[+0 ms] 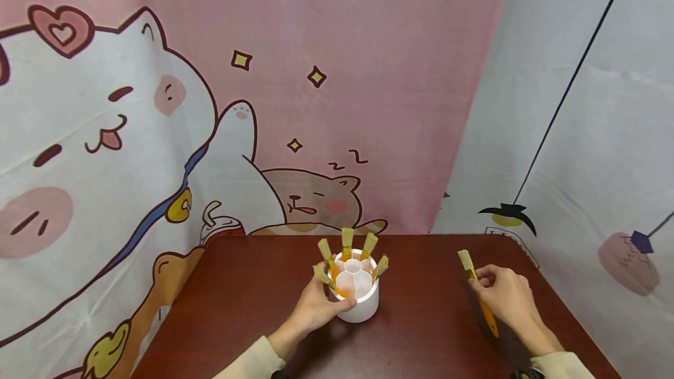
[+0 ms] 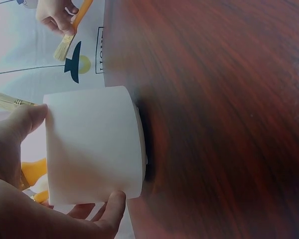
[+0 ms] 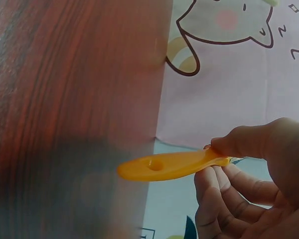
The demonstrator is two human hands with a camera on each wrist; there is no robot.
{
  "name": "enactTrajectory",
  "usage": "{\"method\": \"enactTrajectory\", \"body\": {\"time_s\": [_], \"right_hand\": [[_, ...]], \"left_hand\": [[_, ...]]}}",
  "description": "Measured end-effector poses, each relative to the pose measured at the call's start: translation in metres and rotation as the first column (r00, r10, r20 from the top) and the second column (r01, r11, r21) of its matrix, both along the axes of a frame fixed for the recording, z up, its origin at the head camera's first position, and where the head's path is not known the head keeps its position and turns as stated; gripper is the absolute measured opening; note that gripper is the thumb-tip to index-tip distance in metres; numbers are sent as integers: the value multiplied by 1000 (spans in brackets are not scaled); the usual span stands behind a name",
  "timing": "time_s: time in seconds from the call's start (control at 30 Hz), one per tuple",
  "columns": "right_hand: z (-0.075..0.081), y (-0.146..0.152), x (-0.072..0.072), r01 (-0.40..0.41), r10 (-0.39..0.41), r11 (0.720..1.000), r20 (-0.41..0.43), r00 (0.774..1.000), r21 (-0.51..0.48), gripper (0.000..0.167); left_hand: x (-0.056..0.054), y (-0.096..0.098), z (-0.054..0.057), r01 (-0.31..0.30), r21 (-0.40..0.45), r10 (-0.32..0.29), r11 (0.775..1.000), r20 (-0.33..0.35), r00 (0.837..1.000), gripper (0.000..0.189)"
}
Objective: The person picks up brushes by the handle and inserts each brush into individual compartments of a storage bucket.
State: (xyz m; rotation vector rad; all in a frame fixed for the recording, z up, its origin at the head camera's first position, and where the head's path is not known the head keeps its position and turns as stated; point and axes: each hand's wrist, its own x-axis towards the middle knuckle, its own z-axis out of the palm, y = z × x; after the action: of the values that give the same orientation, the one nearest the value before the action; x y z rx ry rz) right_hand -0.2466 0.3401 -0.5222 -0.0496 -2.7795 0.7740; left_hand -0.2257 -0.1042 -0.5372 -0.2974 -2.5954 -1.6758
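A round white divided holder (image 1: 363, 310) stands on the table, with several paintbrushes (image 1: 347, 237) in its outer sections, bristles up and leaning outward. Its left side is gripped by my left hand (image 1: 315, 307), thumb at the front rim. In the left wrist view the holder's smooth outer wall (image 2: 94, 144) sits between thumb and fingers. Off to the right, my right hand (image 1: 508, 299) pinches another paintbrush (image 1: 488, 317) near its metal band, pale bristles pointing up and away. The orange handle (image 3: 159, 167) slants down past the fingers in the right wrist view, a hole near its end.
The dark red-brown wooden table (image 1: 253, 291) reaches back to a pink cloth (image 1: 395, 104) printed with cartoon animals. A pale printed cloth (image 1: 595, 162) hangs along the right side, close to the table's edge.
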Motion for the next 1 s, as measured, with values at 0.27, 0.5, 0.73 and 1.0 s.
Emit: {"method": "enactTrajectory", "body": {"time_s": [0.27, 0.5, 0.73, 1.0], "right_hand": [[8, -15, 7, -27, 27, 1000, -32, 999, -7, 24], [16, -30, 12, -51, 50, 999, -44, 998, -11, 20], [24, -48, 14, -81, 80, 997, -97, 992, -7, 16], [32, -67, 19, -117, 114, 993, -117, 987, -20, 16]], "left_hand": [[1, -2, -1, 3, -8, -3, 1000, 9, 1000, 105], [-1, -2, -3, 30, 11, -30, 999, 0, 1000, 106], [-3, -4, -1, 25, 5, -25, 1000, 7, 1000, 103], [-4, -5, -3, 33, 21, -33, 999, 4, 999, 104]]}}
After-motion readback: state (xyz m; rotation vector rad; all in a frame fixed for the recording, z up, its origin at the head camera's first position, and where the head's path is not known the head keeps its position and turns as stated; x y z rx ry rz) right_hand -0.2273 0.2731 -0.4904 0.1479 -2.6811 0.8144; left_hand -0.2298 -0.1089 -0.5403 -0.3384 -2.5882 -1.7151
